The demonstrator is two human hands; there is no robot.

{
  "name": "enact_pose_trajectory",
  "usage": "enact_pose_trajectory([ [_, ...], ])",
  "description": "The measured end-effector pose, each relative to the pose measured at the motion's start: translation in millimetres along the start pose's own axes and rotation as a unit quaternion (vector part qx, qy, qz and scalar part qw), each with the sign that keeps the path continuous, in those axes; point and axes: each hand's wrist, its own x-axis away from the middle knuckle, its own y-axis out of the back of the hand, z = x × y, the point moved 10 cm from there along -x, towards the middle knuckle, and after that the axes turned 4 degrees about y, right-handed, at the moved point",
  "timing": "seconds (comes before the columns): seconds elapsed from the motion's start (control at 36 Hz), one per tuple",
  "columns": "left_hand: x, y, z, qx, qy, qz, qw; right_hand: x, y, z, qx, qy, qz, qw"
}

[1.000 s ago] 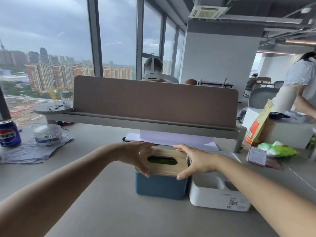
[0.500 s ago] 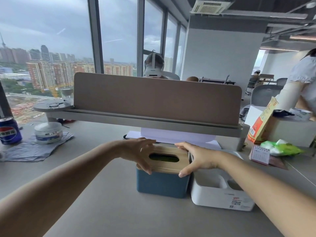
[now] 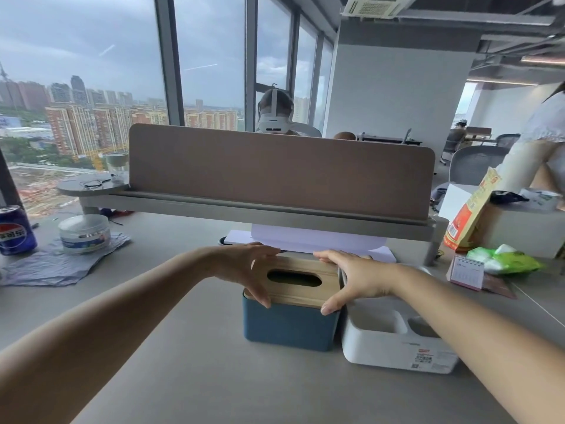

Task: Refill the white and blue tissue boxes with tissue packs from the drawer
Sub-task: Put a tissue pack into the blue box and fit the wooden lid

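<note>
2 hands on 1 wooden lid (image 3: 301, 281)
Left hand (image 3: 244, 270) and right hand (image 3: 356, 278) clasp its ends atop 1 blue box (image 3: 289, 327); 1 white box (image 3: 394, 350) beside it.

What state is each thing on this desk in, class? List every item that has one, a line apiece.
wooden lid: on top of the blue box, gripped at both ends.
blue tissue box: upright, lid on.
white tissue box: lid off, open, no tissues visible.
left hand: gripping the lid's left end.
right hand: gripping the lid's right end.
soda can: upright.
round tub: closed, on a cloth.
</note>
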Motion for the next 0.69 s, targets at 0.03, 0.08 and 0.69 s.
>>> enact_pose_trajectory([
  [0.03, -0.1, -0.1, -0.5, -0.001, 0.001, 0.002, 1.000, 0.0, 0.1, -1.0, 0.003, -0.002, -0.002, 1.000],
  [0.08, 0.6, 0.7, -1.9, -0.006, 0.001, 0.002, 1.000, 0.1, 0.2, -2.1, 0.010, -0.005, -0.003, 1.000],
  [0.69, 6.5, 3.7, -2.0, -0.064, 0.005, 0.000, 0.998, 2.7, 0.8, 11.0, 0.094, -0.040, 0.020, 0.995],
])
